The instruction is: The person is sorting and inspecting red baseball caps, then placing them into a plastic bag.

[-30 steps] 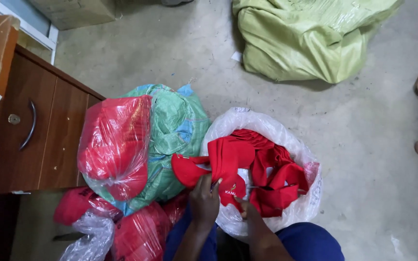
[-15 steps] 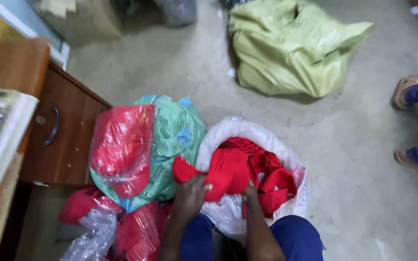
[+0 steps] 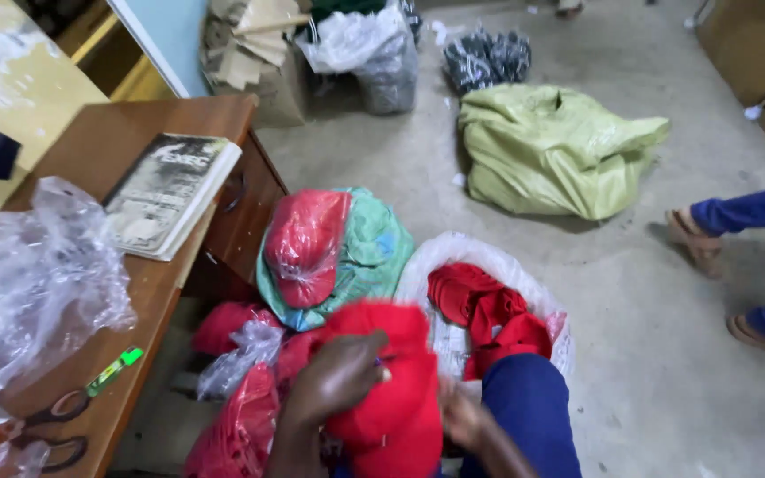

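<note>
Head view: red garment gripped at the lap

Head camera looks down on a bunched red garment [image 3: 391,389] held low in the frame, just above the person's blue-clad knee [image 3: 529,416]. Left hand [image 3: 338,376] lies over the near left side of the cloth, fingers curled and closed on it. Right hand [image 3: 462,416] sits at the garment's right edge, touching it, but blur hides whether its fingers are closed. Just beyond the garment, on the concrete floor, a white sack [image 3: 489,265] stands open with more red garments [image 3: 484,314] inside. Left of the sack a green bag [image 3: 365,252] carries a clear plastic pack of red cloth [image 3: 303,243]; further red packs [image 3: 241,416] lie below it. A wooden surface [image 3: 135,301] on the left bears a book [image 3: 170,190], crumpled clear plastic [image 3: 28,283], scissors [image 3: 50,425] and a green marker [image 3: 115,370]. A yellow-green sack [image 3: 551,150] lies well apart, and another person's sandalled feet [image 3: 697,239] stand at the right
</note>
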